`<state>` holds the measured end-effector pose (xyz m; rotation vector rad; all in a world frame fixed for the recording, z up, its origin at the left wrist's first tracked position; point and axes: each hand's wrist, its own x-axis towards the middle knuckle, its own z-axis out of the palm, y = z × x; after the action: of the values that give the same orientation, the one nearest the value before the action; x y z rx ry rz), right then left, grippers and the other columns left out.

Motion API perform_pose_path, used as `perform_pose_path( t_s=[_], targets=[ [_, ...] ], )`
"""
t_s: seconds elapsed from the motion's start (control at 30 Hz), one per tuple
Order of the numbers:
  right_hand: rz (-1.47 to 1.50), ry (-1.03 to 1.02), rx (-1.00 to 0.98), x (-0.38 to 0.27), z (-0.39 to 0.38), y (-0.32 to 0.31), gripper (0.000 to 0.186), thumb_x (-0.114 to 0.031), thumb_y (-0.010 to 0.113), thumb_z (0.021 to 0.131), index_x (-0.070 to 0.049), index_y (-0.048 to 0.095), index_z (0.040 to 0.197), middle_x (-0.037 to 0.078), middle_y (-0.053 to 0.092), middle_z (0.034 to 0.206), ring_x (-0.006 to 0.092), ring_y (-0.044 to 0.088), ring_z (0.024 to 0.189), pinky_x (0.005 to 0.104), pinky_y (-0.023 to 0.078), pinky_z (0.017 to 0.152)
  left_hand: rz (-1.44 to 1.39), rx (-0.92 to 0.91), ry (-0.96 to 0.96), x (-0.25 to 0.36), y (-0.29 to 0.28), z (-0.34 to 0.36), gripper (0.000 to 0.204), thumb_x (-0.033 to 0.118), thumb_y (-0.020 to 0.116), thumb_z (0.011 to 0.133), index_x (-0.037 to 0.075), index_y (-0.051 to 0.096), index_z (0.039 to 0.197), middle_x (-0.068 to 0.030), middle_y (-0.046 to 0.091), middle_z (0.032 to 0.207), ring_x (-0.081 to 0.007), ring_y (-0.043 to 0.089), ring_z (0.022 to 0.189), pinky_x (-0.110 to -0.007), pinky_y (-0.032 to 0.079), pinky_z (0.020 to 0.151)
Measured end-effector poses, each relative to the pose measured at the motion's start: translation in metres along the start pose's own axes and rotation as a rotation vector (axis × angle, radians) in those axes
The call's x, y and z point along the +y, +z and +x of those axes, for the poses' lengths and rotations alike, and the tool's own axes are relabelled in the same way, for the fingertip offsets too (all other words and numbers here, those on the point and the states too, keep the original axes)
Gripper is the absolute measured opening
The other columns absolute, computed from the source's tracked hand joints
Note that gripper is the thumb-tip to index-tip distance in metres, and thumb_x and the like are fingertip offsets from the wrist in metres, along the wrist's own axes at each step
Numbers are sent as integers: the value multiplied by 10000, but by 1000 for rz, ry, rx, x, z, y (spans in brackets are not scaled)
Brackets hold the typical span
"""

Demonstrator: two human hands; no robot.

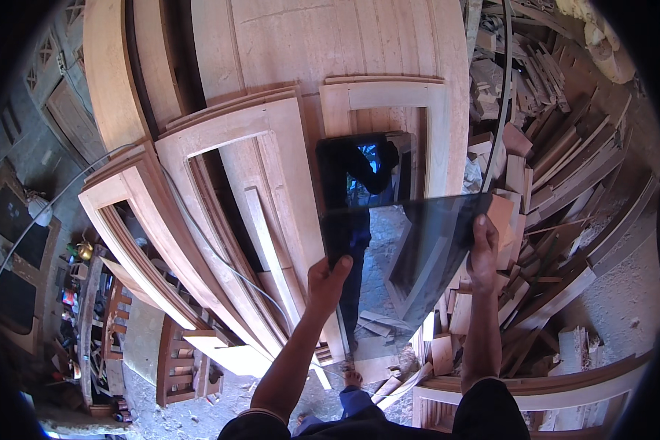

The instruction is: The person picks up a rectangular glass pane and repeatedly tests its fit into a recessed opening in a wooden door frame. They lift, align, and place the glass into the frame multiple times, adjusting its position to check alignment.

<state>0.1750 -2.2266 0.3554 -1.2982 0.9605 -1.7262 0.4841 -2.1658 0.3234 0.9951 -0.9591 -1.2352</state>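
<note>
Both my hands hold a dark, glossy glass pane (pixel 425 257) tilted in front of me. My left hand (pixel 328 282) grips its left edge, thumb on the front face. On the opposite edge, my right hand (pixel 484 246) is closed, thumb upward; its other fingers are hidden behind the pane. Just beyond the held pane, a second dark glossy pane (pixel 337 172) lies against a pale wooden frame (pixel 436 121), mirroring a bright patch and a dark figure. Where the two panes meet, I cannot tell whether they touch.
More unfinished wooden frames (pixel 279 132) lean to the left, with a loose wood strip (pixel 268 235) and a cable (pixel 220 260) across them. Large wooden panels (pixel 286 44) stand behind. Offcuts (pixel 521 81) pile up on the right. A curved frame (pixel 550 392) lies near my right forearm.
</note>
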Motion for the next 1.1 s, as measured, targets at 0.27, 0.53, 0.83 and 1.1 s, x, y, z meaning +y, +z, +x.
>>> perform_pose_path(
  t_s=[0.27,0.53,0.83,1.1],
  targets=[
    [108,-29,-50,-26,-71,-22,451,-401,480,1031,-4,565,1227,43,642,1120,127,597,988,297,459,913,-20,-6,36,3,4,-71,133,162,637,960,46,634,895,72,535,789,-22,439,710,-214,351,636],
    [179,-33,31,-10,-123,-42,467,-423,573,985,8,598,1163,63,657,1070,150,601,988,321,464,908,-99,-112,88,-1,-9,-105,172,155,663,910,2,680,988,24,621,807,-58,529,716,-231,421,637],
    [-51,-85,23,8,-139,-54,530,-480,439,1028,16,592,1136,62,644,1057,165,587,966,317,456,889,183,-31,93,-29,-3,-127,171,136,623,930,-20,645,995,5,602,735,-54,529,683,-241,427,600],
    [-222,-194,227,11,-136,-23,491,-460,429,1038,-22,618,921,6,597,829,97,493,732,265,405,688,225,128,187,-32,6,-138,193,180,624,910,-9,653,938,-57,635,724,-111,591,683,-294,478,626]
  ],
)
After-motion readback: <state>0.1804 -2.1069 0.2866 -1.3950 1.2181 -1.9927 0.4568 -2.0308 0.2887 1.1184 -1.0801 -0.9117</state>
